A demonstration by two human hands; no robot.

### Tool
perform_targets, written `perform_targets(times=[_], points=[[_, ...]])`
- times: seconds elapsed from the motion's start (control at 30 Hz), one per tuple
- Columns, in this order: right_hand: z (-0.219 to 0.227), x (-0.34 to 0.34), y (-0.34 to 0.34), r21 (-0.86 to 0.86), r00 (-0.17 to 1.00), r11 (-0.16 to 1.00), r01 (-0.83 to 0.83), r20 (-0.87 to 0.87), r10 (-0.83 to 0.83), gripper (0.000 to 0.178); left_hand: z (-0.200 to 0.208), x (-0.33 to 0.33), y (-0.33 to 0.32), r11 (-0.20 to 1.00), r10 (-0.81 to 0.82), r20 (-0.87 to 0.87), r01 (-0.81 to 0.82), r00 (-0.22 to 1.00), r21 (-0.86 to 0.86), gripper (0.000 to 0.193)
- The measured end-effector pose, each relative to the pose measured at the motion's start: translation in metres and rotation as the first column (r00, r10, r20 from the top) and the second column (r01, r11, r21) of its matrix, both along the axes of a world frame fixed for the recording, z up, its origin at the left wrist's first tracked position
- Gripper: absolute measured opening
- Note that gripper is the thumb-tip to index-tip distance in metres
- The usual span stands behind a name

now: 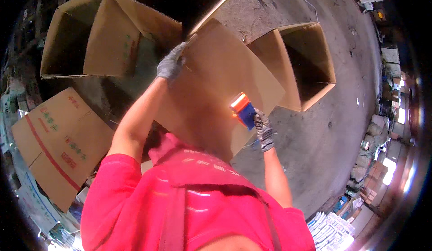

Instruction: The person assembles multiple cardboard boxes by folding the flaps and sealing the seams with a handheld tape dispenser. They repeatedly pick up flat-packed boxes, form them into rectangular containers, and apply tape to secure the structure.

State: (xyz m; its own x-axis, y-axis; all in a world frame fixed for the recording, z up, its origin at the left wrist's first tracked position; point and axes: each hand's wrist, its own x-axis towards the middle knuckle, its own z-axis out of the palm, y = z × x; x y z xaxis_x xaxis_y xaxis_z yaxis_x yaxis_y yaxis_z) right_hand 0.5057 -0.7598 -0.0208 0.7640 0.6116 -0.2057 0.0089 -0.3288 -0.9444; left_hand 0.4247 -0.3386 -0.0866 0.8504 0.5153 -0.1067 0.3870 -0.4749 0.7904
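Note:
A large brown cardboard box (216,71) is in front of me, its broad plain side facing up. My left hand (171,64), in a grey glove, grips its far left edge near the opening. In my right hand (263,131), also gloved, is an orange and blue tape dispenser (244,110). Its orange end is over the right part of the box's plain side. Whether it touches the cardboard I cannot tell.
Right of my box stands an open carton (310,66). More open cartons (112,39) are at the far left, and a printed carton (63,138) with a red stripe leans nearer. Stacked goods line the right edge of the concrete floor (333,134).

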Motion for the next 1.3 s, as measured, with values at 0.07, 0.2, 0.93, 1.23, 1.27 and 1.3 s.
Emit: perform_targets(times=[0.07,0.2,0.93,1.23,1.27,1.3], points=[[-0.01,0.001,-0.008,-0.02,0.999,1.0,0.021,-0.05,-0.022,0.038,0.001,0.003,0.015,0.9,0.005,0.041,0.013,0.999,-0.436,0.057],[-0.019,0.015,-0.014,-0.123,0.991,0.992,-0.025,-0.135,0.009,0.039,0.002,0.003,0.008,0.964,0.125,-0.003,-0.122,0.992,-0.237,0.05],[0.052,0.011,0.05,0.028,0.967,0.983,-0.184,-0.175,0.186,0.046,0.077,0.021,-0.121,0.957,-0.179,-0.281,0.233,0.943,0.173,0.027],[0.054,0.022,0.134,-0.183,0.963,0.95,-0.255,0.039,0.266,0.052,0.072,-0.009,0.118,0.859,0.204,-0.11,-0.124,0.973,0.497,0.03],[0.055,0.023,0.14,-0.223,0.953,0.939,-0.26,0.096,0.287,0.051,0.067,-0.009,0.12,0.869,0.227,-0.127,-0.142,0.966,0.473,0.03],[0.044,0.026,0.141,-0.234,0.962,0.94,-0.249,0.054,0.268,0.051,0.059,-0.007,0.119,0.879,0.248,-0.145,-0.16,0.958,0.45,0.03]])
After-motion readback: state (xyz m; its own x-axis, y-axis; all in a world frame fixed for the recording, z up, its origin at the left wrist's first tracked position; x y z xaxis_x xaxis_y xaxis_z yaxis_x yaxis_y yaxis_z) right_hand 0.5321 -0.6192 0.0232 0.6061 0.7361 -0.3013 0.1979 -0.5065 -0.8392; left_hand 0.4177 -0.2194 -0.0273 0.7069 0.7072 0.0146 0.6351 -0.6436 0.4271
